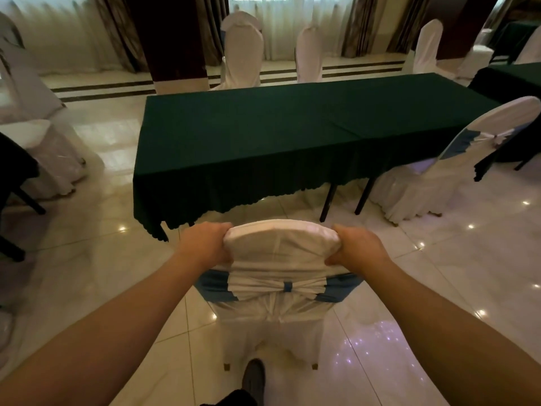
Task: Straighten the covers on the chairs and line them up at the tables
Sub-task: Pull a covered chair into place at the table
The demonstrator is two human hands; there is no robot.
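A chair in a white cover (pixel 279 253) with a blue sash and white bow stands right in front of me, its back toward me, a short way off the near edge of a long table under a dark green cloth (pixel 292 133). My left hand (pixel 206 244) grips the top left corner of the chair back. On the top right corner, my right hand (pixel 355 247) is closed the same way. A second covered chair (pixel 456 159) with a blue sash stands at the table's right end, turned at an angle.
Two white-covered chairs (pixel 244 51) stand on the table's far side, more at the far right (pixel 429 45) and left (pixel 38 142). Another green-clothed table (pixel 509 80) is at the right. My shoe (pixel 254 379) is on the glossy tiled floor behind the chair.
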